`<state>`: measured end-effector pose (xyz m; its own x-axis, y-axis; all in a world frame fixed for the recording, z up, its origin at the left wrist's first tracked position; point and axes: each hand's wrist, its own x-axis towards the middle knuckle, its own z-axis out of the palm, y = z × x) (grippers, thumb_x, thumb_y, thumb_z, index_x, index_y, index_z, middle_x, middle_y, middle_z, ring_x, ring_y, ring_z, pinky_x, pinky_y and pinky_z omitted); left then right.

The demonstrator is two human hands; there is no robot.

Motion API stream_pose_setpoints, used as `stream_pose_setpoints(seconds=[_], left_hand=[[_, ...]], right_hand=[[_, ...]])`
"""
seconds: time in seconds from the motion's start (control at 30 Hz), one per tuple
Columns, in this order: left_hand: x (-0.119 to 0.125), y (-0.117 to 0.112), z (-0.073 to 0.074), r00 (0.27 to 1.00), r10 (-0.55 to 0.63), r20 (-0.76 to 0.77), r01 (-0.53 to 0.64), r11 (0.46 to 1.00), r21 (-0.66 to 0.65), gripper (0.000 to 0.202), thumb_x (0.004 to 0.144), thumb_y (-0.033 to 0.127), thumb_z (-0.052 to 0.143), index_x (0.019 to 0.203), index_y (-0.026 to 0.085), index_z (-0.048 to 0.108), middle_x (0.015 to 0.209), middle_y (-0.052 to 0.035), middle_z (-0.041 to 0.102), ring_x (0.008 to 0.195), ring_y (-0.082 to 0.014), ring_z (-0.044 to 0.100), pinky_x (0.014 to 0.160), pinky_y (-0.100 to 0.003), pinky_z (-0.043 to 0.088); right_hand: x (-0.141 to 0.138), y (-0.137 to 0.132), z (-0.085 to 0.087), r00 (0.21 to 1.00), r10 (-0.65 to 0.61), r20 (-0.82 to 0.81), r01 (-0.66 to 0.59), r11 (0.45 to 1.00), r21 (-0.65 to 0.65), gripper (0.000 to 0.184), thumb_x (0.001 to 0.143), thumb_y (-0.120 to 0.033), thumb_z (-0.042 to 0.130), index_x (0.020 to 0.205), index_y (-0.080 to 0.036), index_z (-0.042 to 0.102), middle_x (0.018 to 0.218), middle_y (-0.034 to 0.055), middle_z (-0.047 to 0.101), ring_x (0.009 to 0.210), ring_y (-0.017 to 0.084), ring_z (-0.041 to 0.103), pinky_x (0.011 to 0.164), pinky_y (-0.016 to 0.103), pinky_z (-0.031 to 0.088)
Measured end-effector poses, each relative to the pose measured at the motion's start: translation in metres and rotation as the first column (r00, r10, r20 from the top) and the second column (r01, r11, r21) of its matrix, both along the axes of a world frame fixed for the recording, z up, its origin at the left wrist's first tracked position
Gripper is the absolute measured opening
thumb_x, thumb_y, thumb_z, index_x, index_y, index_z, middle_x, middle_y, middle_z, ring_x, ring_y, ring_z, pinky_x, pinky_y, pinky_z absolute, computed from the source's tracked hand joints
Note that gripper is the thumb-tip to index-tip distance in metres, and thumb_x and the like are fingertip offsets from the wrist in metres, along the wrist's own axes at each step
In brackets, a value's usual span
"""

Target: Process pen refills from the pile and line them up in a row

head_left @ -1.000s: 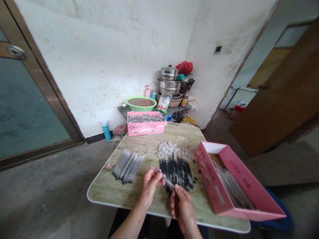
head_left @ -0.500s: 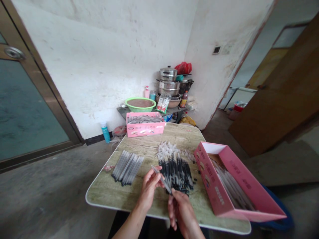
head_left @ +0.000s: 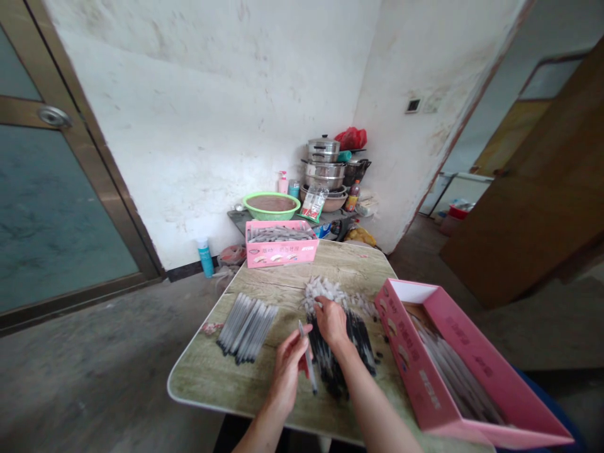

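Note:
My left hand [head_left: 289, 358] is closed on a translucent pen [head_left: 309, 363], its dark end pointing down toward me. Farther out, my right hand [head_left: 330, 319] reaches over the pile of small whitish caps [head_left: 325, 288], fingers bent down at its near edge; whether they pinch a cap is hidden. Under my right wrist lies a heap of black-filled refills [head_left: 361, 340]. To the left, a row of translucent pens with dark ends [head_left: 248, 328] lies side by side on the table [head_left: 207, 371].
A pink box [head_left: 282, 253] full of pens stands at the table's far edge. On the right, a larger pink box [head_left: 415, 371] holds long pale tubes [head_left: 453, 371]. Behind are a green basin [head_left: 271, 214] and stacked pots [head_left: 324, 170]. Small black bits lie by the refills.
My right hand has left the lower end of the pen and moved forward to the whitish caps. My left hand keeps the pen, now tilted more upright. The view has shifted slightly.

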<state>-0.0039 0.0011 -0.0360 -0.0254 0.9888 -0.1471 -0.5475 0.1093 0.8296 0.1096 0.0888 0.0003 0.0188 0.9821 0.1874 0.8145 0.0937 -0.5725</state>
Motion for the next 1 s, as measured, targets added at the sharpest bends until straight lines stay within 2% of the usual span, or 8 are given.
stream_pose_setpoints(seconds=[0.17, 0.3, 0.43, 0.5, 0.57, 0.67, 0.87, 1.0], left_hand=[[0.0, 0.002, -0.004, 0.999, 0.004, -0.041, -0.004, 1.0, -0.012, 0.045, 0.073, 0.048, 0.067, 0.101, 0.013, 0.07, 0.059, 0.0019, 0.051, 0.051, -0.0093, 0.048, 0.043, -0.017, 0.034], [0.0, 0.004, -0.008, 1.0, 0.004, -0.028, -0.004, 1.0, -0.017, 0.043, 0.07, 0.047, 0.07, 0.095, 0.013, 0.07, 0.059, 0.0017, 0.052, 0.05, -0.0089, 0.047, 0.044, -0.018, 0.033], [0.001, 0.004, -0.009, 1.0, 0.003, -0.01, -0.004, 1.0, -0.016, 0.041, 0.072, 0.047, 0.068, 0.095, 0.013, 0.07, 0.059, 0.0027, 0.05, 0.048, -0.0077, 0.045, 0.043, -0.018, 0.033], [0.001, 0.003, -0.007, 1.0, -0.005, 0.002, 0.005, 1.0, -0.009, 0.041, 0.075, 0.048, 0.066, 0.098, 0.014, 0.069, 0.059, 0.0032, 0.049, 0.047, -0.0076, 0.046, 0.043, -0.018, 0.034], [0.001, 0.001, -0.004, 0.999, -0.035, 0.013, 0.035, 0.999, 0.011, 0.042, 0.077, 0.048, 0.063, 0.103, 0.015, 0.068, 0.058, 0.0037, 0.049, 0.046, -0.008, 0.045, 0.042, -0.019, 0.036], [0.0, -0.002, 0.001, 0.997, -0.078, -0.013, 0.079, 0.995, 0.063, 0.044, 0.081, 0.047, 0.059, 0.111, 0.015, 0.066, 0.058, 0.0037, 0.048, 0.044, -0.0077, 0.044, 0.04, -0.019, 0.035], [-0.001, -0.009, 0.007, 0.966, -0.196, -0.169, 0.213, 0.973, 0.091, 0.045, 0.08, 0.047, 0.061, 0.11, 0.014, 0.068, 0.06, 0.0037, 0.047, 0.036, -0.0028, 0.036, 0.034, -0.017, 0.024], [0.003, -0.012, 0.013, 0.928, -0.288, -0.237, 0.317, 0.944, 0.094, 0.047, 0.079, 0.049, 0.061, 0.108, 0.012, 0.069, 0.061, 0.0024, 0.049, 0.036, -0.0031, 0.037, 0.032, -0.017, 0.024]], right_hand=[[-0.019, 0.034, -0.01, 0.995, 0.029, 0.096, -0.017, 0.993, -0.117, 0.023, 0.082, -0.01, 0.05, 0.095, -0.011, 0.069, 0.093, 0.0206, 0.07, 0.097, 0.03, 0.063, 0.084, 0.038, 0.04], [-0.021, 0.043, -0.012, 0.999, 0.03, 0.035, -0.024, 0.988, -0.15, 0.019, 0.081, -0.008, 0.049, 0.085, -0.009, 0.068, 0.095, 0.0244, 0.068, 0.1, 0.032, 0.06, 0.087, 0.042, 0.038], [-0.015, 0.04, -0.001, 0.987, 0.011, -0.162, -0.029, 0.993, -0.111, 0.012, 0.08, -0.013, 0.052, 0.082, -0.012, 0.064, 0.088, 0.0175, 0.069, 0.094, 0.029, 0.062, 0.084, 0.039, 0.041], [-0.009, 0.031, 0.006, 0.951, 0.003, -0.31, -0.031, 0.996, -0.086, 0.009, 0.08, -0.021, 0.055, 0.083, -0.015, 0.062, 0.077, 0.0108, 0.068, 0.08, 0.024, 0.063, 0.073, 0.032, 0.045], [-0.001, 0.016, 0.011, 0.877, 0.001, -0.481, -0.044, 0.996, -0.077, 0.014, 0.081, -0.03, 0.054, 0.084, -0.017, 0.057, 0.06, 0.0027, 0.062, 0.055, 0.017, 0.059, 0.053, 0.025, 0.043], [0.012, -0.015, 0.015, 0.693, -0.001, -0.721, -0.09, 0.992, -0.087, 0.021, 0.082, -0.04, 0.05, 0.082, -0.019, 0.051, 0.046, -0.0056, 0.051, 0.031, 0.01, 0.042, 0.031, 0.019, 0.029], [0.031, -0.062, 0.016, 0.291, -0.028, -0.956, -0.076, 0.996, -0.052, 0.028, 0.077, -0.045, 0.06, 0.074, -0.02, 0.046, 0.05, -0.0079, 0.051, 0.029, 0.005, 0.038, 0.025, 0.015, 0.026], [0.036, -0.075, 0.016, 0.155, -0.034, -0.987, -0.099, 0.994, -0.05, 0.027, 0.077, -0.041, 0.065, 0.074, -0.019, 0.05, 0.048, -0.0075, 0.051, 0.029, 0.005, 0.037, 0.025, 0.015, 0.026]])
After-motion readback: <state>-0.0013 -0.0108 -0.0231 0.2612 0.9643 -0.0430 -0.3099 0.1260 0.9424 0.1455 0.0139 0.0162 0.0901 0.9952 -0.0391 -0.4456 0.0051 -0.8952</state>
